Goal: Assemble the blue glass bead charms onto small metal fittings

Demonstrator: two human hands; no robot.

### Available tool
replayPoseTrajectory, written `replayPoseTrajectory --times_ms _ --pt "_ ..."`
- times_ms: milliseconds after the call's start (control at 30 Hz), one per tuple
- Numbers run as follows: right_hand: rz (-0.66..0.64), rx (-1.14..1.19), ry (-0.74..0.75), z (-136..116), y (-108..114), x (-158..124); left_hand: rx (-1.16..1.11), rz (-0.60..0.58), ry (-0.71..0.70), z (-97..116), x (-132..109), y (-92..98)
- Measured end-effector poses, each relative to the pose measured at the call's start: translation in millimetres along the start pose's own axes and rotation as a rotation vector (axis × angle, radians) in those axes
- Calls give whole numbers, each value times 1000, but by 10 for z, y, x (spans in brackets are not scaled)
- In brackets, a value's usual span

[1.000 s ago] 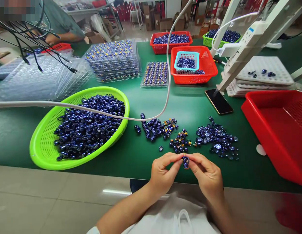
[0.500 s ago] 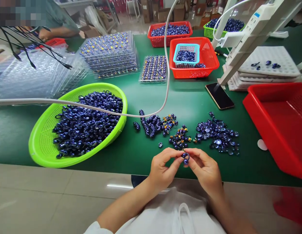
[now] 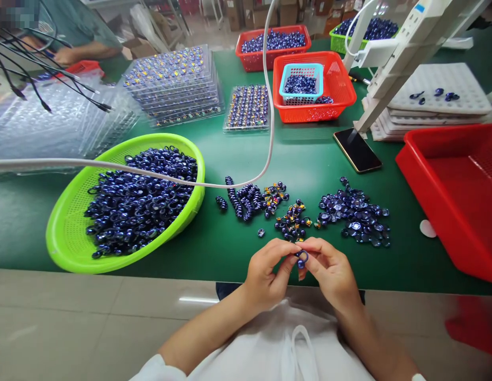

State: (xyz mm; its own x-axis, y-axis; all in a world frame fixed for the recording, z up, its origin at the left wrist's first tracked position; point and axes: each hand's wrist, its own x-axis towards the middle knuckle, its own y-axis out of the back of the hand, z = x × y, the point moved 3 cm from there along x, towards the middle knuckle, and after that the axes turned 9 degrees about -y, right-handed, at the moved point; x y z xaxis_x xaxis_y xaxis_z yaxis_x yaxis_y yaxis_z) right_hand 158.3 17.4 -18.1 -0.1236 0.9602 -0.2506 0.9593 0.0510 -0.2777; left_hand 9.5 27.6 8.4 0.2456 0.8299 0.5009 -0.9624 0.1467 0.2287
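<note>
Between the fingertips of both hands, near the table's front edge, is a small shiny dark blue ring-shaped part (image 3: 301, 259) with a rounded knob. My left hand (image 3: 267, 272) pinches it from the left, thumb and forefinger closed. From the other side my right hand (image 3: 329, 270) grips it the same way. Fingers hide part of it. Just beyond lies a heap of blue parts with yellow-orange pieces (image 3: 292, 221). Stacked blue rings (image 3: 248, 202) are to its left, and flat blue discs (image 3: 359, 219) form a pile on the right.
A green basket (image 3: 55, 233) full of blue rings stands left. A white cable (image 3: 170, 180) hangs across the table. A phone (image 3: 357, 151), red tray (image 3: 448, 206), red basket (image 3: 337, 108) and clear stacked trays (image 3: 182, 106) surround the work area. A person sits at far left.
Both hands still hold the ring-shaped part, which has turned slightly in the fingers. The view has shifted a little. The person at far left has moved an arm.
</note>
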Motion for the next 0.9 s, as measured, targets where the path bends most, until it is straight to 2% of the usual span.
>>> replayPoseTrajectory --times_ms 133,200,300,367,500,600,733,800,900 --pt "29 -73 42 -14 51 26 -26 -24 55 -61 14 5" --pt "33 -139 88 -46 90 27 -19 -50 40 -60 38 15" --pt "79 -360 189 -122 149 10 46 -60 -11 -22 70 34" --pt "132 -573 288 -179 167 -8 104 -59 -23 4 77 30" --pt "185 -890 593 -243 129 -42 114 -32 30 11 69 -9" --pt "225 -991 746 -233 93 -52 -56 9 276 -62 60 -31" --pt "235 -968 777 -223 75 -59 -520 39 729 -190 23 -76" --pt "183 -940 740 -226 75 -57 -687 43 846 -227 11 -89" --pt "71 -924 688 -232 86 -49 -793 29 929 -258 -9 -93"
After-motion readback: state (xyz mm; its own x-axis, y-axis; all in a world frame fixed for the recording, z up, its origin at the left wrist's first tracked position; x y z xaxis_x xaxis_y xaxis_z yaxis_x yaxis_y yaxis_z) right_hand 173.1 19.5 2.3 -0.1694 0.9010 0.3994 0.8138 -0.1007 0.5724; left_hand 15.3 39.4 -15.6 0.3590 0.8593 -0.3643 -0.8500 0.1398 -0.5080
